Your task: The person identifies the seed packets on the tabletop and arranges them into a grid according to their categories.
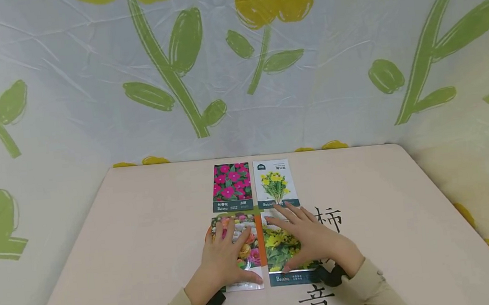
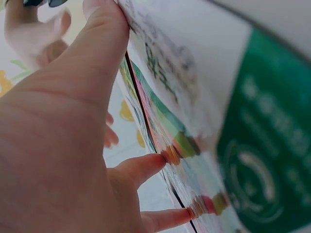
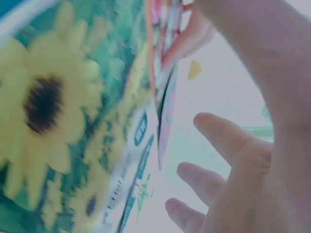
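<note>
Seed packets lie flat in a two-by-two block. My left hand (image 1: 221,260) rests spread on the near-left packet with multicoloured blooms (image 1: 254,255); its fingertips (image 2: 158,162) touch the glossy surface in the left wrist view. Over the near-right packet with yellow flowers (image 1: 278,252) my right hand (image 1: 316,236) spreads its fingers. In the right wrist view those fingers (image 3: 221,138) look lifted off the packet. Beyond the hands lie a pink-flower packet (image 1: 231,182) and a white packet with a yellow bouquet (image 1: 276,181). Parts of both near packets are covered by the hands.
The pale pink table cover (image 1: 146,230) carries printed black characters (image 1: 318,302) and an orange print partly under the packets. Behind and around the table hangs a white curtain (image 1: 331,90) with yellow flowers and green stems. Dark bands sit at both wrists.
</note>
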`<state>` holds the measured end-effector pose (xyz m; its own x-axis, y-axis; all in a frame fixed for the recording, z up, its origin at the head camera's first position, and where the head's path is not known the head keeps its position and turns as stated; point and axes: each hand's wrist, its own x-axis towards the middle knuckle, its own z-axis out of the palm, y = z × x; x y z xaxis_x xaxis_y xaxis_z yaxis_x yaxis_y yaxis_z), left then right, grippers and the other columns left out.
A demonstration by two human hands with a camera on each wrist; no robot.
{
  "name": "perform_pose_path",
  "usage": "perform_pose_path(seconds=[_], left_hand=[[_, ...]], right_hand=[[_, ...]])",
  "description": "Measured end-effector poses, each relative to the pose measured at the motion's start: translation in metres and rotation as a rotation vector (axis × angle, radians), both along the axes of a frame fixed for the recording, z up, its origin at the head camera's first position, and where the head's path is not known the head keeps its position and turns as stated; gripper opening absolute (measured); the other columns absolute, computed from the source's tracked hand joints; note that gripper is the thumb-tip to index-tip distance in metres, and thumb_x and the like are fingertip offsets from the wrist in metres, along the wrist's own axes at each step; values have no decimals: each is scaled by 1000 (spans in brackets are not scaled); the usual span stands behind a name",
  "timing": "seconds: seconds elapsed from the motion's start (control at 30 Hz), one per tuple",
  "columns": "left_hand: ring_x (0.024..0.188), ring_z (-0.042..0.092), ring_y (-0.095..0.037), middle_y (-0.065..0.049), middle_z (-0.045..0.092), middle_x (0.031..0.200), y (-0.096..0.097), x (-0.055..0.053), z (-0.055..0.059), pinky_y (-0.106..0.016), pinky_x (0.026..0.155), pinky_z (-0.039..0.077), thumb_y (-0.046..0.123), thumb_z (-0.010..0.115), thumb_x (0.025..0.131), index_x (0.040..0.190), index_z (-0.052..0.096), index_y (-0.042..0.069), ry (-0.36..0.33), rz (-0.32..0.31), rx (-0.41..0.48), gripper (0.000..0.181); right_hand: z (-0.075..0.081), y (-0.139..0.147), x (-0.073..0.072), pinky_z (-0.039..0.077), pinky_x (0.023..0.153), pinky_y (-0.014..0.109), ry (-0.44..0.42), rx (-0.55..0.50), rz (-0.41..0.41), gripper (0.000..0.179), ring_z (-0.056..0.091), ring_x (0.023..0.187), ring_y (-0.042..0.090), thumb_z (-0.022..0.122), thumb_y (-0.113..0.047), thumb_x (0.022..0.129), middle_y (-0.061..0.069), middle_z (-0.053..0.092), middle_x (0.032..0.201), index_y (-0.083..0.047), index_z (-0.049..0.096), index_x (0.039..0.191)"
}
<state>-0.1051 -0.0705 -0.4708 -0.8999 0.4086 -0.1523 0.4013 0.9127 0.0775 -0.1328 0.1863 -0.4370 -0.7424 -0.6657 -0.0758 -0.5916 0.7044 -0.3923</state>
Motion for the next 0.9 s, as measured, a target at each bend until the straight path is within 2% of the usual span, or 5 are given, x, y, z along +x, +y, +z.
perform_pose_path(seconds=[0.17, 0.23, 0.43, 0.67, 0.9], left_hand=[[145, 19, -48, -18, 24, 161, 0, -1, 1, -67, 110, 27, 95, 56, 57, 155, 35, 32, -3, -1, 17, 118], [145, 19, -47, -18, 24, 161, 0, -1, 2, -66, 110, 27, 95, 55, 56, 155, 35, 33, -3, -2, 14, 118], [146, 19, -45, -16, 25, 161, -1, -1, 3, -65, 111, 27, 96, 54, 56, 154, 36, 34, 8, -10, 13, 118], [145, 20, -45, -15, 25, 161, -2, -2, 3, -65, 110, 28, 96, 55, 56, 154, 36, 33, 22, -13, 14, 118], [145, 19, -45, -15, 25, 161, -1, -1, 2, -65, 110, 28, 96, 55, 55, 155, 35, 32, 17, -4, 17, 120]], right_hand=[[7, 3, -8, 17, 113, 66, 43, -50, -59, 95, 23, 146, 42, 81, -49, 78, 16, 26, 161, -16, 35, 155], [9, 3, -12, 24, 112, 65, 65, -83, -96, 85, 30, 143, 42, 79, -44, 83, 17, 34, 157, -14, 41, 152], [13, 5, -35, 40, 104, 59, 102, -186, -202, 64, 44, 134, 41, 74, -35, 90, 18, 47, 147, -9, 51, 144], [9, 11, -75, 34, 108, 63, 38, -286, -241, 63, 36, 139, 44, 70, -28, 94, 23, 40, 151, -4, 45, 147], [-4, 13, -109, 21, 111, 68, -75, -260, -208, 75, 17, 145, 49, 69, -29, 94, 29, 21, 158, 3, 33, 152]])
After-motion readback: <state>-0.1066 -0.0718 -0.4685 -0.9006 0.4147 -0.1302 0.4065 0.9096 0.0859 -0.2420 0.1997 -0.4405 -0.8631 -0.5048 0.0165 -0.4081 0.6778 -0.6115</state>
